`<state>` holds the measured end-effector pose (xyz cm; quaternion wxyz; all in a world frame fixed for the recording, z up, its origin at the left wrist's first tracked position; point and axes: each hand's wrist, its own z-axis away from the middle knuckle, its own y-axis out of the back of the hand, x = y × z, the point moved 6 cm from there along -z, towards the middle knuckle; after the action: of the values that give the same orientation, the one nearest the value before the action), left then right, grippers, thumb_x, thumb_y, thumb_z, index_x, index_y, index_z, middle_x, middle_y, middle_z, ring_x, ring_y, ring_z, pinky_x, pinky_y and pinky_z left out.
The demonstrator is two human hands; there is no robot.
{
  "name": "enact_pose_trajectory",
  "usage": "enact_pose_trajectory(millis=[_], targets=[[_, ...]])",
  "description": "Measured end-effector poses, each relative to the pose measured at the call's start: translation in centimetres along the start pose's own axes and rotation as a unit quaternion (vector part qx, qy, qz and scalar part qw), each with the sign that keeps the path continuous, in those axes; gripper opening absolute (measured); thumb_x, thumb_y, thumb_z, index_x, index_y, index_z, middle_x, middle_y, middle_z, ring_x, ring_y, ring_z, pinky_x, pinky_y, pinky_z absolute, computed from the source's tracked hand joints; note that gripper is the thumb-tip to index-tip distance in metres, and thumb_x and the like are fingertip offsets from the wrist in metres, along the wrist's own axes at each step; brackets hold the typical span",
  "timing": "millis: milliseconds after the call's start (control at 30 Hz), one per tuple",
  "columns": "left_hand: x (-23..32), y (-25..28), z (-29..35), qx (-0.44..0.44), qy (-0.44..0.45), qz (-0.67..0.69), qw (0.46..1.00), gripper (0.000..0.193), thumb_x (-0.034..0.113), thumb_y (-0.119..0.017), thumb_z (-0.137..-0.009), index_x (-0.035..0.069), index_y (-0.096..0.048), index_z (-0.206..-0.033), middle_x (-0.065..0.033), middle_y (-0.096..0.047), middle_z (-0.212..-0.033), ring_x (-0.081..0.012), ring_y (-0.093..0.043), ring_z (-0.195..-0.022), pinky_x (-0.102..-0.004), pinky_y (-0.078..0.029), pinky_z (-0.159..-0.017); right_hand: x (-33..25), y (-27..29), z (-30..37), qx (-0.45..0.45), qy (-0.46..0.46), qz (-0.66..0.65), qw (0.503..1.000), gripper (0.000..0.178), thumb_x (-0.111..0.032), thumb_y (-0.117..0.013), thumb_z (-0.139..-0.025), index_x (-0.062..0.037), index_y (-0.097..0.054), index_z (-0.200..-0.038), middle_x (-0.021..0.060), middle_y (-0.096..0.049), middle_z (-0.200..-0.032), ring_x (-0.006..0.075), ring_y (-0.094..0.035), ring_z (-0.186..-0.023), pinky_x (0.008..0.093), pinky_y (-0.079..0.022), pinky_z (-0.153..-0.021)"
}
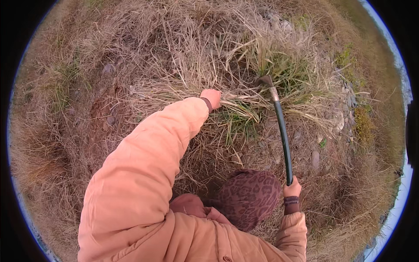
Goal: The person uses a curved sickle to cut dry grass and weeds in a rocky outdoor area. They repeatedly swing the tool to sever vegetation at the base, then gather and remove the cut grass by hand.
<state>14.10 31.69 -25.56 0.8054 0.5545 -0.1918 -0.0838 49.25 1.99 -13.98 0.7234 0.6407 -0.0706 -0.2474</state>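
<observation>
My left hand point(212, 97) is closed around a bunch of long dry grass point(168, 92), whose stalks spread out on both sides of the fist. My right hand point(293, 187) grips the lower end of a sickle point(282, 131) with a long, dark green, slightly curved handle and a metal collar. The sickle's dark blade point(264, 80) points left, at the edge of a green-and-straw grass tuft point(292, 72). Stalks partly hide the blade's tip. Between my hands, a smaller green tuft point(240, 120) grows just below the grass I hold.
Pale stones point(338, 120) lie in the grass at the right. Bare reddish soil point(98, 118) with a few small stones shows at the left. My knee in leopard-patterned cloth point(251, 198) is bent close below. Dry grass covers the surrounding ground.
</observation>
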Motion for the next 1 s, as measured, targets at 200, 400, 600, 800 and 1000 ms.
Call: enact_pose_trajectory(millis=[200, 400, 600, 800, 1000], targets=[[3.3, -3.8, 4.3, 0.02, 0.082, 0.08, 0.993, 0.016, 0.013, -0.058, -0.067, 0.005, -0.063, -0.079, -0.0128, -0.063, -0.081, -0.0267, -0.061, -0.079, -0.0359, -0.05, -0.068, 0.8, -2.4, 6.4, 0.001, -0.02, -0.166, 0.986, 0.023, -0.019, -0.064, -0.068, -0.0038, -0.05, -0.075, 0.0223, -0.052, -0.061, 0.0413, -0.054, -0.065, 0.0427, -0.042, -0.053], [4.0, -4.5, 5.3, 0.031, 0.083, 0.129, 0.988, 0.018, 0.005, -0.055, -0.066, 0.001, -0.059, -0.083, -0.0169, -0.061, -0.079, -0.0307, -0.059, -0.082, -0.0381, -0.049, -0.07, -3.4, -0.5, 3.5, 0.02, 0.054, -0.06, 0.997, 0.028, -0.028, -0.064, -0.07, -0.0066, -0.047, -0.079, 0.0217, -0.052, -0.062, 0.0398, -0.053, -0.061, 0.041, -0.041, -0.05], [4.0, -4.5, 5.3, 0.086, 0.074, 0.093, 0.989, 0.025, -0.002, -0.053, -0.066, 0.001, -0.056, -0.091, -0.0215, -0.049, -0.105, -0.0315, -0.058, -0.081, -0.0403, -0.048, -0.07, -7.3, -1.8, -2.5, -0.038, 0.059, 0.01, 0.997, 0.021, -0.019, -0.061, -0.069, -0.0063, -0.051, -0.083, 0.0207, -0.057, -0.067, 0.039, -0.057, -0.068, 0.0447, -0.045, -0.059], [3.7, -4.2, 5.1, 0.032, 0.06, 0.108, 0.992, 0.031, 0.001, -0.049, -0.072, 0.004, -0.051, -0.103, -0.0217, -0.047, -0.111, -0.0324, -0.058, -0.085, -0.0413, -0.047, -0.072, -7.7, -5.6, -5.4, -0.11, 0.015, 0.077, 0.991, 0.028, -0.017, -0.06, -0.068, -0.0063, -0.051, -0.093, 0.0225, -0.06, -0.077, 0.0403, -0.058, -0.078, 0.0457, -0.046, -0.069], [7.0, -3.6, 6.5, -0.047, -0.036, 0.061, 0.996, 0.03, 0.004, -0.049, -0.074, -0.002, -0.045, -0.103, -0.0167, -0.062, -0.083, -0.0303, -0.061, -0.08, -0.0375, -0.049, -0.07, -0.7, -6.1, 1.5, -0.143, -0.031, -0.055, 0.988, 0.04, -0.045, -0.051, -0.075, -0.0086, -0.046, -0.091, 0.026, -0.058, -0.073, 0.0447, -0.055, -0.076, 0.0476, -0.043, -0.064]])
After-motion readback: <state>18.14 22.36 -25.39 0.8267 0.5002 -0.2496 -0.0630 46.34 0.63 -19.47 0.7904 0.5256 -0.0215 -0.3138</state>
